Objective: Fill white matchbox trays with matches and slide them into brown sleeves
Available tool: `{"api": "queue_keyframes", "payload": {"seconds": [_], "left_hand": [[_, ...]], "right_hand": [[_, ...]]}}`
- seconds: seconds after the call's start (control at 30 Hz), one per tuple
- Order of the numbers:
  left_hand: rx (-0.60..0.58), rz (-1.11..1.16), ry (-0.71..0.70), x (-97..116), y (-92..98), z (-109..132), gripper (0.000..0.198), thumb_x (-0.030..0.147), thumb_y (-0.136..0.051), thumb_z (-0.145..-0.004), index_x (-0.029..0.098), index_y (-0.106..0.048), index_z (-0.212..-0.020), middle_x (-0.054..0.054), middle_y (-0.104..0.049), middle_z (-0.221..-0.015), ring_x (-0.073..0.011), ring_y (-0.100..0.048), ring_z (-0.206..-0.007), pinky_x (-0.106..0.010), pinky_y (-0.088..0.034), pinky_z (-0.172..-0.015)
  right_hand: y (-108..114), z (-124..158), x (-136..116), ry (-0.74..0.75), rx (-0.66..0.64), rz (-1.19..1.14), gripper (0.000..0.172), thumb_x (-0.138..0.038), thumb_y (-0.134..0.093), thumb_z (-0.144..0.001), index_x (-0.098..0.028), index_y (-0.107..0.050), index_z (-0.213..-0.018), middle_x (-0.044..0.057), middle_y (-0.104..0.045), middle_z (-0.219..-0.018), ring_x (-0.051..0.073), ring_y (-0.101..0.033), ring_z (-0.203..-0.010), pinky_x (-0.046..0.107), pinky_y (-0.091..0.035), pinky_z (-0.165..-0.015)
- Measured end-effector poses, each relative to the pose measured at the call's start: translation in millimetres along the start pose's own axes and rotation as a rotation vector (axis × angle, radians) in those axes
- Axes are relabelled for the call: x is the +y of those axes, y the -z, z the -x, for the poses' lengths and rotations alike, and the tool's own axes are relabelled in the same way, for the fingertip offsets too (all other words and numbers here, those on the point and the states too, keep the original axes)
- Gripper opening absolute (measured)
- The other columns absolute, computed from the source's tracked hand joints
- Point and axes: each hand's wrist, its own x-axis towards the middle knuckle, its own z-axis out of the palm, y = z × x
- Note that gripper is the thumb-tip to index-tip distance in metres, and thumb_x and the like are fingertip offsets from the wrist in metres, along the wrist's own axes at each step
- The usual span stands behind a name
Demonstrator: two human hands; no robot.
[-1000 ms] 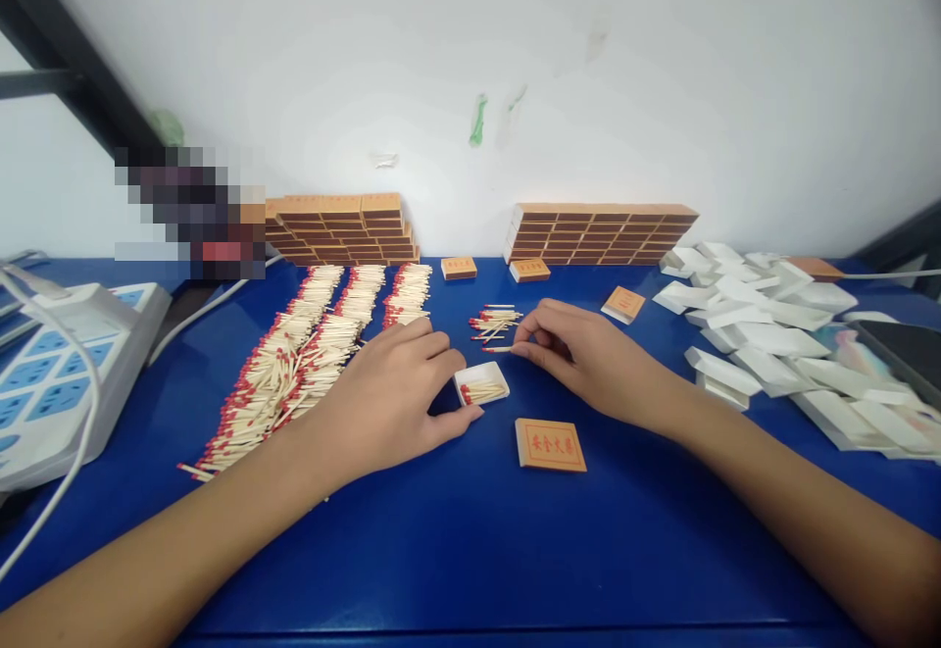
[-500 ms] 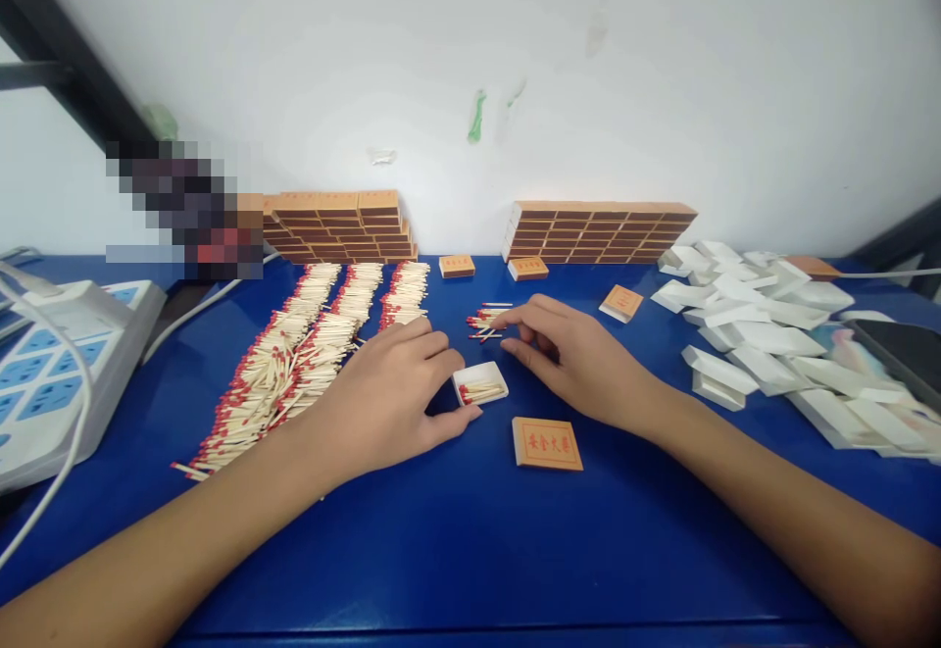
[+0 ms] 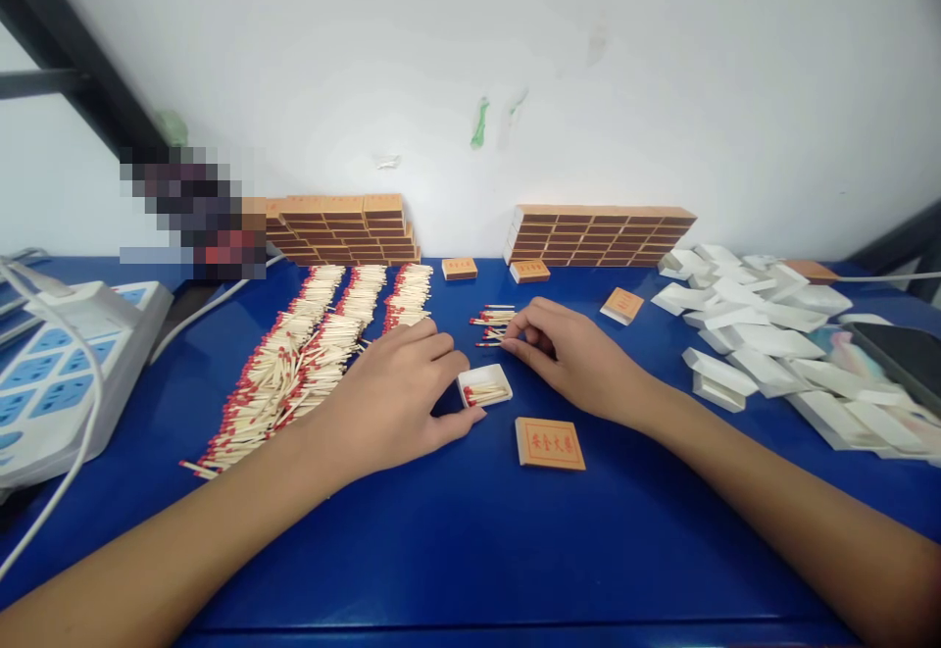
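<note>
A small white matchbox tray (image 3: 485,385) with a few red-tipped matches lies on the blue table (image 3: 470,550). My left hand (image 3: 393,395) rests beside it, thumb and fingers curved around the tray's left edge. My right hand (image 3: 569,354) reaches to a small loose pile of matches (image 3: 491,324) just behind the tray, fingertips pinched at a match. An orange matchbox sleeve (image 3: 550,443) lies flat in front of the tray.
Long rows of matches (image 3: 309,354) cover the left. Two stacks of orange matchboxes (image 3: 599,233) line the wall, with loose ones nearby. A heap of white trays (image 3: 765,334) fills the right. A power strip (image 3: 51,373) with cables sits far left.
My right hand went from beside the tray back to the loose match pile and pinches there now. My left hand has stayed by the tray.
</note>
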Motion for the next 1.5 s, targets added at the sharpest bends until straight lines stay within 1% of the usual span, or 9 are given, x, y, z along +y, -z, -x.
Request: {"api": "queue_keyframes", "payload": {"seconds": [0.23,0.6,0.73,0.9,1.0,1.13,1.3,1.43,1.5], "left_hand": [[-0.015,0.003,-0.001,-0.2,0.1,-0.6,0.029,0.046,-0.07,-0.097,0.017,-0.075,-0.1,-0.006,-0.069,-0.087,-0.0268,-0.064,-0.094,-0.042,-0.052,-0.083],[-0.017,0.003,0.02,0.1,1.5,-0.8,0.03,0.045,-0.071,-0.097,0.016,-0.075,-0.104,-0.006,-0.07,-0.089,-0.0265,-0.065,-0.094,-0.043,-0.054,-0.087],[-0.027,0.0,0.018,0.6,2.4,-0.3,0.029,0.045,-0.071,-0.097,0.017,-0.075,-0.102,-0.006,-0.07,-0.088,-0.0264,-0.065,-0.093,-0.043,-0.054,-0.087],[-0.021,0.002,0.022,-0.3,2.2,-0.4,0.03,0.046,-0.07,-0.097,0.017,-0.076,-0.103,-0.006,-0.069,-0.087,-0.0258,-0.064,-0.091,-0.043,-0.054,-0.087],[-0.019,0.002,0.025,-0.8,2.0,-0.9,0.03,0.046,-0.071,-0.097,0.017,-0.076,-0.103,-0.006,-0.069,-0.087,-0.026,-0.065,-0.091,-0.043,-0.054,-0.086],[-0.029,0.006,0.03,-0.6,1.9,-1.1,0.029,0.045,-0.072,-0.096,0.017,-0.075,-0.103,-0.005,-0.069,-0.088,-0.0264,-0.065,-0.092,-0.043,-0.053,-0.086],[-0.028,0.024,0.024,-0.1,2.3,-1.0,0.03,0.046,-0.072,-0.096,0.016,-0.075,-0.102,-0.006,-0.07,-0.089,-0.0263,-0.065,-0.092,-0.044,-0.053,-0.087],[-0.039,0.015,0.031,-0.2,2.9,-1.5,0.03,0.045,-0.071,-0.097,0.016,-0.076,-0.103,-0.006,-0.07,-0.087,-0.0263,-0.065,-0.092,-0.044,-0.053,-0.087],[-0.043,0.012,0.032,-0.2,2.8,-1.6,0.03,0.045,-0.071,-0.097,0.016,-0.076,-0.103,-0.006,-0.07,-0.087,-0.0264,-0.065,-0.092,-0.043,-0.053,-0.087]], "right_hand": [[-9.3,3.6,-7.2,-0.015,-0.005,0.006,0.003,-0.025,-0.063,-0.1,-0.022,-0.062,-0.101,0.002,-0.062,-0.092,0.016,-0.056,-0.074,0.031,-0.043,-0.067],[-0.4,3.6,-0.8,-0.008,-0.044,0.025,0.014,-0.025,-0.053,-0.106,-0.022,-0.062,-0.097,0.005,-0.063,-0.097,0.018,-0.06,-0.079,0.031,-0.045,-0.071],[0.8,6.2,-1.1,0.008,-0.063,0.024,0.009,-0.03,-0.059,-0.105,-0.022,-0.062,-0.103,0.004,-0.063,-0.097,0.018,-0.059,-0.077,0.032,-0.045,-0.069],[-0.2,6.1,-0.5,0.011,-0.12,0.063,0.013,-0.024,-0.054,-0.105,-0.023,-0.062,-0.096,0.005,-0.064,-0.099,0.018,-0.061,-0.08,0.032,-0.046,-0.07],[5.0,5.5,-0.8,0.03,-0.089,0.061,0.013,-0.025,-0.052,-0.106,-0.023,-0.06,-0.095,0.006,-0.065,-0.101,0.019,-0.062,-0.082,0.033,-0.048,-0.072],[13.2,8.5,-12.3,0.056,-0.044,0.035,0.013,-0.025,-0.052,-0.106,-0.023,-0.06,-0.096,0.006,-0.065,-0.101,0.019,-0.062,-0.081,0.033,-0.047,-0.071],[9.4,13.9,-26.8,0.111,-0.157,-0.019,0.01,-0.025,-0.055,-0.106,-0.024,-0.064,-0.103,0.006,-0.067,-0.104,0.018,-0.062,-0.081,0.032,-0.047,-0.07],[5.3,8.8,-10.2,-0.023,0.05,0.032,0.014,-0.034,-0.06,-0.105,-0.022,-0.066,-0.1,0.004,-0.063,-0.092,0.018,-0.058,-0.075,0.032,-0.043,-0.067],[4.2,4.7,2.2,-0.088,0.094,0.086,0.017,-0.037,-0.067,-0.1,-0.021,-0.066,-0.095,0.003,-0.061,-0.086,0.017,-0.056,-0.071,0.033,-0.041,-0.064]]}}
